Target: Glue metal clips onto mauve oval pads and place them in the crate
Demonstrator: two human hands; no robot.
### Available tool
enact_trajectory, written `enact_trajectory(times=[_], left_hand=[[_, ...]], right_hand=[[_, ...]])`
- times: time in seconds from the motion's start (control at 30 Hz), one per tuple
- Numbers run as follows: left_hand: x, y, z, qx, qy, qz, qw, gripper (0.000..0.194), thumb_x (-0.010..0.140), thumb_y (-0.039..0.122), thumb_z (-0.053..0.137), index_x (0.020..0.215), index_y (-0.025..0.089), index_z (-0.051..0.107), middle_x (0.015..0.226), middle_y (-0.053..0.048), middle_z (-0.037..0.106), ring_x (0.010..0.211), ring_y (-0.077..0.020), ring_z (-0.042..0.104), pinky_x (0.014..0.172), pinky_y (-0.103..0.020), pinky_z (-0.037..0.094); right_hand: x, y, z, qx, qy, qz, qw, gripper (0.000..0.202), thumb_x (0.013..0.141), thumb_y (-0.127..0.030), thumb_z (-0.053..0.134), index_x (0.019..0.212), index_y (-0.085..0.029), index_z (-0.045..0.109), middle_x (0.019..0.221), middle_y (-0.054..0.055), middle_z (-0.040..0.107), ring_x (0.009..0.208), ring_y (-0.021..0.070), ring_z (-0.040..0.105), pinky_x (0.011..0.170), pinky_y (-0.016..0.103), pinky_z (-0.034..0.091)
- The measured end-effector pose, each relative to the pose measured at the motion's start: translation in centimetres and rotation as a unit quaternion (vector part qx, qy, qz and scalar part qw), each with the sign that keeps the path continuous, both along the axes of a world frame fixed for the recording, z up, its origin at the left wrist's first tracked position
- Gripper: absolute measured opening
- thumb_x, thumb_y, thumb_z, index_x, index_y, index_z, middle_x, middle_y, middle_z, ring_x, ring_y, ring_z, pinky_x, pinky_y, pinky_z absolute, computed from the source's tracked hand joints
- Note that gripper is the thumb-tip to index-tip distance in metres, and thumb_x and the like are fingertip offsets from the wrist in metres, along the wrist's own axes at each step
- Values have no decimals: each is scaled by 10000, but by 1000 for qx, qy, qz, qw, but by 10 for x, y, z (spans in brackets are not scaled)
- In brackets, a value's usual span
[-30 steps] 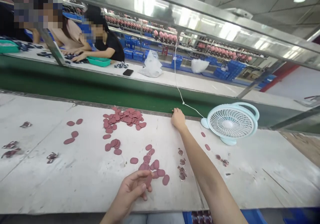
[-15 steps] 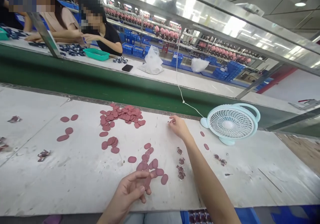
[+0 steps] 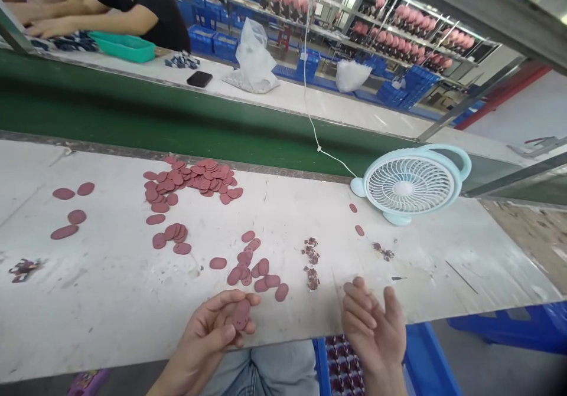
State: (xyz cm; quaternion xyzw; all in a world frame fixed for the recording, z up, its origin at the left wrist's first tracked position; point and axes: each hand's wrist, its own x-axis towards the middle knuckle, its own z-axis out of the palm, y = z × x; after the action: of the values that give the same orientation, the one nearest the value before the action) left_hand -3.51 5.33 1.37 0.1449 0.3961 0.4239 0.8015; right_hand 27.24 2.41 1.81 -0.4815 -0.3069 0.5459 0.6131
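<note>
Near the table's front edge, my left hand pinches a flat dark-red oval piece between thumb and fingers; small dark marks or holes show near its lower end. Off to the right, my right hand is turned palm up with loosely bent, parted fingers and nothing visible in it. Just beyond my left hand lies a loose cluster of similar oval pieces. A bigger heap of ovals sits farther back on the white table. Small dark-red scraps form a short row between the cluster and my right hand.
A light-blue fan stands at the back right, its white cord running upward. Below the edge is a blue crate beside rows of dark-red parts. Across the green belt, a person works near a green tray.
My right hand has come back from the far side of the table toward the front edge and turned palm up. My left hand still holds the oval piece. The view has tilted down.
</note>
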Motion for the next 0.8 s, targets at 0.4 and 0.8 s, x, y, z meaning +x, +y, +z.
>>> enact_trajectory(times=[0.4, 0.8], left_hand=[[31, -16, -13, 18, -73, -43, 996, 340, 757, 166, 844, 1080, 248, 777, 1220, -86, 760, 847, -178, 762, 663, -198, 572], [56, -27, -7, -15, -113, -93, 989, 268, 848, 315, 780, 1088, 197, 803, 1067, -119, 813, 872, -188, 773, 736, -211, 582]], right_hand=[[43, 18, -46, 69, 732, 23, 678, 309, 956, -515, 496, 1196, -324, 460, 726, -37, 394, 516, 146, 377, 433, 311, 416], [-67, -45, 10, -51, -57, 4, 997, 374, 886, -612, 599, 1168, -367, 603, 793, 20, 626, 519, 203, 599, 403, 347, 482]])
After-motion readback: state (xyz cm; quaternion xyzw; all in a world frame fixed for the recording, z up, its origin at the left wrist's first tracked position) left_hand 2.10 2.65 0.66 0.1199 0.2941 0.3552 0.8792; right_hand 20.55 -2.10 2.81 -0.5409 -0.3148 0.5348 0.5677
